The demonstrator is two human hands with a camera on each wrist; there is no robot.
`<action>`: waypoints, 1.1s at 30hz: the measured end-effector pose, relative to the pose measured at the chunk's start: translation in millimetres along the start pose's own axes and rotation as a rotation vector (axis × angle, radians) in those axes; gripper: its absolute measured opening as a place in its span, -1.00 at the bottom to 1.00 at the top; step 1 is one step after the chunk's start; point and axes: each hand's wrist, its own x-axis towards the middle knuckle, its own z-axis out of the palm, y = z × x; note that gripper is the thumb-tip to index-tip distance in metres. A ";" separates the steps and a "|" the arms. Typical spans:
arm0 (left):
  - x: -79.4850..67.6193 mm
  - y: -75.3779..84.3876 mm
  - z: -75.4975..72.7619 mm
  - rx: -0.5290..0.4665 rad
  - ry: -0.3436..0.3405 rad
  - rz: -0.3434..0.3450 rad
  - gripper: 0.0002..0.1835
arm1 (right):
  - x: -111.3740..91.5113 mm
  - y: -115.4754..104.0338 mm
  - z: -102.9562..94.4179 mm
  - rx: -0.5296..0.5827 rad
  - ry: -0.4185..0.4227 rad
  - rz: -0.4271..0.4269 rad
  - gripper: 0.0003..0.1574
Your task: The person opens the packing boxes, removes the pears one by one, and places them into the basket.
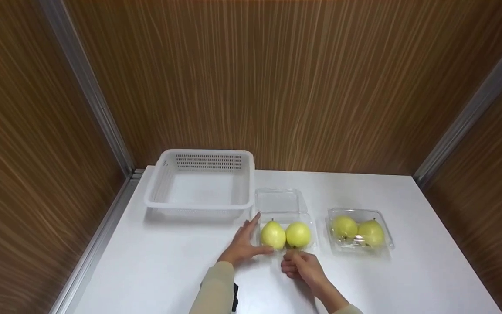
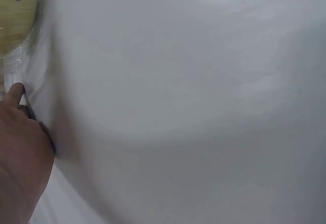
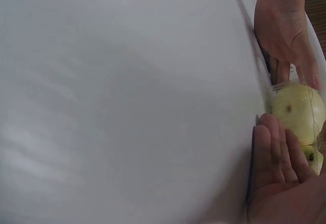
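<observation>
Two yellow-green pears (image 1: pixel 273 235) sit side by side in a clear plastic clamshell box (image 1: pixel 313 231), whose lid (image 1: pixel 277 200) lies folded back behind them. My left hand (image 1: pixel 243 246) spans the box's near left corner, fingers along its left side and thumb at the front. At the front rim, my right hand (image 1: pixel 304 267) pinches the edge with curled fingers. In the right wrist view, its fingers (image 3: pixel 277 155) lie close below one pear (image 3: pixel 295 111); its thumb is mostly out of frame. The left wrist view catches the left hand (image 2: pixel 23 155) beside the box.
To the right stands a second clear clamshell box (image 1: pixel 384 240), closed over two more pears (image 1: pixel 371 233). A white plastic basket (image 1: pixel 201 206) with slotted walls is at the back left. Wood-grain panels (image 1: pixel 277 87) enclose the white table (image 1: pixel 168 270) at the back and both sides.
</observation>
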 end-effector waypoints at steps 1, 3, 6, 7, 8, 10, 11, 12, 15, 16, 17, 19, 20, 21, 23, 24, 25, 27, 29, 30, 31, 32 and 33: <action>-0.4 -0.3 1.3 -0.004 0.000 -0.002 0.24 | -2.3 -2.2 -2.4 -0.041 -0.033 -0.010 -0.41; -0.9 -0.6 3.0 -0.004 0.002 -0.008 0.24 | -7.2 -8.6 -8.0 -0.134 -0.106 -0.037 -0.46; 1.0 -0.3 4.4 0.005 0.010 0.002 0.23 | -14.0 -23.1 -18.1 -0.293 -0.210 -0.097 -0.52; 1.5 -0.5 4.8 0.012 0.011 0.005 0.24 | -15.7 -28.7 -21.0 -0.331 -0.232 -0.116 -0.53; 1.2 -0.3 5.1 0.020 0.010 0.004 0.24 | -16.5 -33.7 -23.5 -0.354 -0.247 -0.140 -0.56; 0.5 -1.1 6.3 0.040 0.018 0.021 0.23 | -16.1 -45.3 -26.4 -0.385 -0.237 -0.211 -0.63; -0.3 -1.4 6.9 0.057 0.021 0.033 0.23 | -14.9 -51.3 -26.4 -0.395 -0.203 -0.251 -0.67; -0.9 -1.7 7.6 0.078 0.026 0.045 0.23 | -12.7 -56.9 -25.6 -0.412 -0.157 -0.304 -0.72; -3.9 -0.6 8.9 0.146 0.043 0.098 0.24 | -3.0 -71.9 -19.1 -0.554 0.016 -0.466 -0.82; -4.9 0.4 9.6 0.180 0.047 0.120 0.25 | 0.2 -75.9 -15.7 -0.618 0.066 -0.498 -0.80; -6.0 1.8 10.2 0.220 0.051 0.139 0.27 | 3.9 -78.3 -12.8 -0.689 0.101 -0.533 -0.77; -6.2 5.8 11.3 0.306 0.053 0.190 0.30 | 10.4 -81.6 -7.8 -0.827 0.130 -0.574 -0.64; -5.3 8.4 11.9 0.358 0.047 0.219 0.32 | 12.9 -82.9 -5.9 -0.891 0.132 -0.578 -0.57; -3.8 11.0 12.4 0.412 0.039 0.242 0.33 | 14.5 -84.3 -4.4 -0.944 0.126 -0.573 -0.51; 1.6 16.2 12.7 0.526 0.014 0.290 0.35 | 18.0 -86.6 -2.5 -1.031 0.114 -0.558 -0.41; 4.9 18.5 12.2 0.585 0.001 0.312 0.36 | 19.1 -87.8 -1.2 -1.069 0.110 -0.545 -0.37; 7.9 20.5 11.4 0.639 -0.014 0.327 0.36 | 19.9 -88.8 0.1 -1.106 0.105 -0.531 -0.33; 12.8 21.9 8.3 0.735 -0.032 0.350 0.38 | 20.5 -90.0 3.5 -1.170 0.092 -0.502 -0.28; 16.3 21.4 4.4 0.812 -0.041 0.366 0.39 | 21.2 -89.0 7.2 -1.224 0.074 -0.475 -0.21; 17.6 20.7 2.7 0.839 -0.045 0.367 0.39 | 21.3 -88.0 8.9 -1.245 0.064 -0.463 -0.18; 18.7 20.0 1.2 0.852 -0.049 0.368 0.39 | 21.5 -86.6 10.3 -1.262 0.058 -0.452 -0.16; 19.5 19.4 -0.4 0.856 -0.052 0.369 0.38 | 21.6 -85.4 11.7 -1.274 0.055 -0.441 -0.14; 20.4 19.0 -1.5 0.860 -0.051 0.372 0.38 | 21.9 -84.1 12.8 -1.285 0.058 -0.435 -0.12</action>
